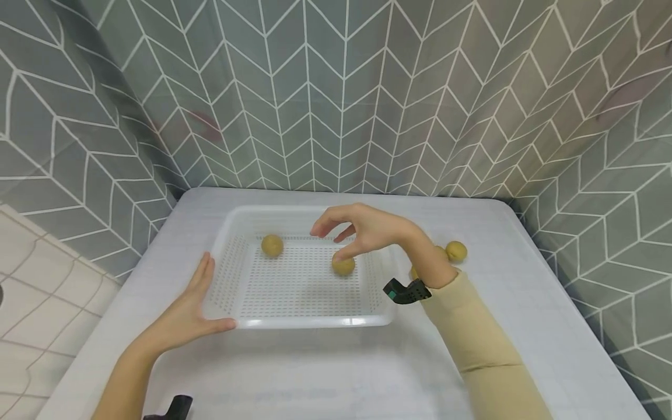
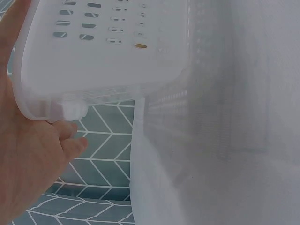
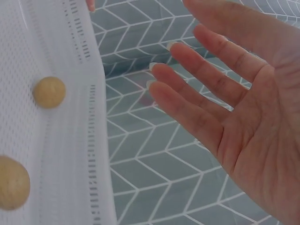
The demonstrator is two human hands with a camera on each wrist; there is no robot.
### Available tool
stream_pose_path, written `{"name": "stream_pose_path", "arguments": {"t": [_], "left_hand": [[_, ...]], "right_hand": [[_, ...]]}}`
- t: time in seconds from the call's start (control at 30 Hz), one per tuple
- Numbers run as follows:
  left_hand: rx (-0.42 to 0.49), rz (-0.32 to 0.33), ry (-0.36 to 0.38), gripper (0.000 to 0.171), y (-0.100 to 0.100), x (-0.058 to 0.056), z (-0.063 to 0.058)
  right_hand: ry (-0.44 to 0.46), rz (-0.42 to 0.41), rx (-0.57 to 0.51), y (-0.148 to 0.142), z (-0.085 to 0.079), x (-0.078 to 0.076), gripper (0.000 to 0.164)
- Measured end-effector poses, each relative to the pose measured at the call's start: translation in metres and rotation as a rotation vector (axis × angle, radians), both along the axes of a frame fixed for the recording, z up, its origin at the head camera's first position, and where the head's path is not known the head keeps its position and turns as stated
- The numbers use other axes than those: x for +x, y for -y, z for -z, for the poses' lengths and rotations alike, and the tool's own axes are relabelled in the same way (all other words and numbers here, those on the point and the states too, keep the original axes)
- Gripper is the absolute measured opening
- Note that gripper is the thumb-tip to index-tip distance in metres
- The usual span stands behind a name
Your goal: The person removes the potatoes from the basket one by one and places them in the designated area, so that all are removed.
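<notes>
A white perforated plastic basket (image 1: 307,318) stands on the table. My left hand (image 1: 181,318) grips its front left corner; the thumb lies at the front rim, and the left wrist view shows fingertips (image 2: 75,147) tucked beneath the edge. Inside the basket are two round, yellow-brown, potato-like pieces, one at the left (image 1: 272,245) and one at the right (image 1: 343,266). Over the right piece hovers my right hand (image 1: 367,227), its thumb overlapping that piece in the head view. In the right wrist view the right hand's fingers (image 3: 206,79) are spread and loosely bent, holding nothing.
Right of the basket, more yellow round pieces (image 1: 456,251) lie on the white-covered table (image 1: 315,373), partly hidden by my right forearm. A grey chevron-patterned curtain (image 1: 336,105) surrounds the table at the back and sides. Pale tiled flooring (image 1: 37,315) shows at the left.
</notes>
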State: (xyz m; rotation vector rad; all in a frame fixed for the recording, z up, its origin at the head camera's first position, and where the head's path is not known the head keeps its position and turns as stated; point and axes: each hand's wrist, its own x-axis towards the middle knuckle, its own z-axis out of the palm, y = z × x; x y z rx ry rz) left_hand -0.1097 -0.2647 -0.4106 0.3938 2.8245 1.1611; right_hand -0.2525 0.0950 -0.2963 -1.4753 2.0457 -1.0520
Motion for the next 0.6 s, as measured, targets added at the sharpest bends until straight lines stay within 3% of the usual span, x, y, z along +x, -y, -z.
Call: {"name": "stream_pose_path", "arguments": {"t": [0.2,0.6], "left_hand": [[0.006,0.000,0.004,0.131,0.000,-0.001,0.002],[0.011,-0.002,0.006,0.132,-0.001,0.000,-0.001]], "right_hand": [[0.023,-0.013,0.003,0.013,0.006,-0.005,0.052],[0.045,0.049,0.045,0.023,0.029,-0.021,0.048]]}}
